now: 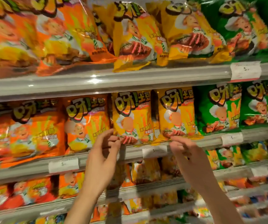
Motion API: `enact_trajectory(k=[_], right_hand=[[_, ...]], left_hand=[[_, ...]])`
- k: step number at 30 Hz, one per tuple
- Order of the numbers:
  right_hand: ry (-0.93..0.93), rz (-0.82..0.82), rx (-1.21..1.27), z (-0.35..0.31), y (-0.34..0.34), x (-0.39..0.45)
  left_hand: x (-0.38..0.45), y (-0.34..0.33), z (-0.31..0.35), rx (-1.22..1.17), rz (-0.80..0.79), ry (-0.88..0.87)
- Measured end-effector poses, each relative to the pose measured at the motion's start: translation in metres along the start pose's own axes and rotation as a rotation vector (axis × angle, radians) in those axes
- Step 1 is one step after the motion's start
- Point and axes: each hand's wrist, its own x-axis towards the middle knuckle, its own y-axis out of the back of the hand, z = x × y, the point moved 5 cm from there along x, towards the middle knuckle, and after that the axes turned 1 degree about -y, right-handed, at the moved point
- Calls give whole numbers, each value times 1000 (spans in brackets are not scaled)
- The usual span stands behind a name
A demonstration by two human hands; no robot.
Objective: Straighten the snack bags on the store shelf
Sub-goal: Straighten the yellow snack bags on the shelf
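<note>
Both hands reach up to the middle shelf, whose grey metal edge rail [194, 143] carries white price tags [154, 151]. The left hand [104, 151] lies at the lower left corner of a glossy yellow snack bag [130, 117] with a cartoon chef on it; its fingers are loosely curled beside the bag's bottom edge, and I cannot tell whether they already pinch the film or only touch it. The right hand [183, 147] is blurred, fingers fairly straight and spread, its tips just below the bottom edge of the neighbouring yellow snack bag [175, 113]; its grip appears to hold nothing.

These two yellow bags stand nearly upright between the orange bags [84, 122] on the left and the green bags [219, 109] on the right.

To square them well, it seems best to take each bag low at its bottom seam, slide the base back behind the rail, then nudge the top so the front faces outward. Light pressure should do, since the puffed film crushes and slips easily.
</note>
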Motion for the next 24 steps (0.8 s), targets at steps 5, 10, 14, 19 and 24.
enact_trajectory(k=[5,10,14,19,24], right_hand=[[84,-75,55,-41,-30,39],[-62,-230,42,-50,-65,85],[-236,-325,56,-47,-78,99],[-292,-382,122,-44,-81,99],[-263,-347,139,-41,-77,100]], left_hand=[[25,1,5,121,30,-108],[54,-27,15,97,-62,-3],[73,-45,13,128,-82,88],[83,-51,6,100,-35,125],[82,-56,1,104,27,77]])
